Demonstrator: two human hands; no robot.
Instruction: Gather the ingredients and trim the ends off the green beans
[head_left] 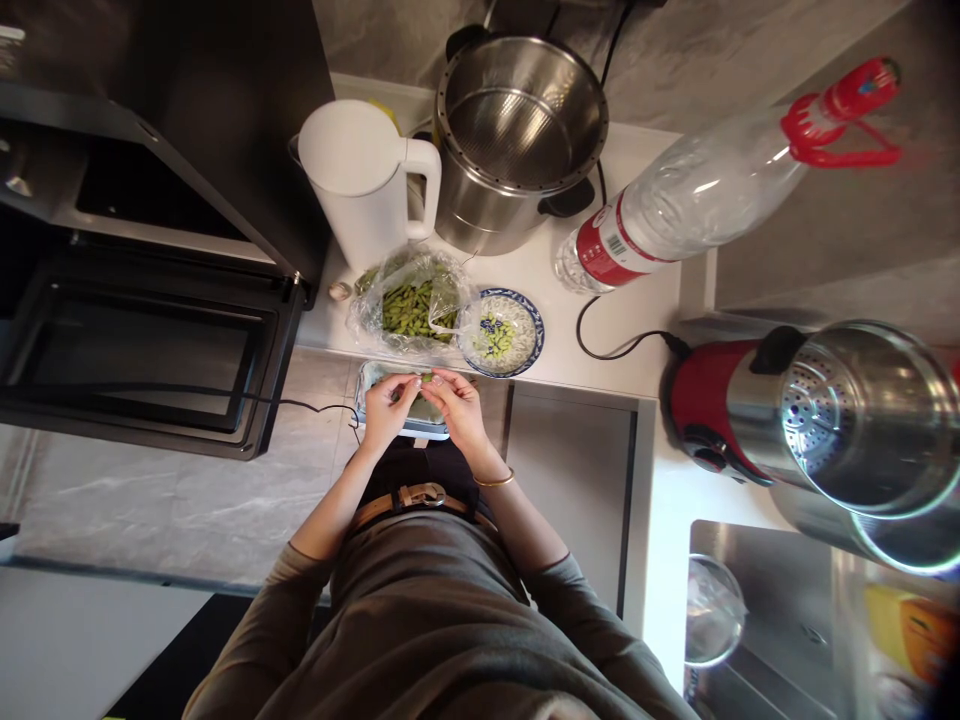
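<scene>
Between the fingertips of my left hand [391, 402] and my right hand [459, 402] is a small green edamame pod [427, 379]. Both hands pinch it from either side, in front of the counter edge. Below them sits a light-coloured bin [367, 380], its inside partly hidden by my hands. On the counter just beyond, a clear plastic bag [442, 275] lies open with many green pods [416, 308] in it. To its right, a blue-rimmed plate [534, 335] holds shelled green beans [499, 340].
A white pitcher [352, 165] and a steel pot [487, 215] stand behind the bag. A large plastic bottle [675, 200] with a red cap is at right. Further right are a red-and-steel appliance [712, 400] and a sink [780, 590]. An oven door [142, 360] hangs open at left.
</scene>
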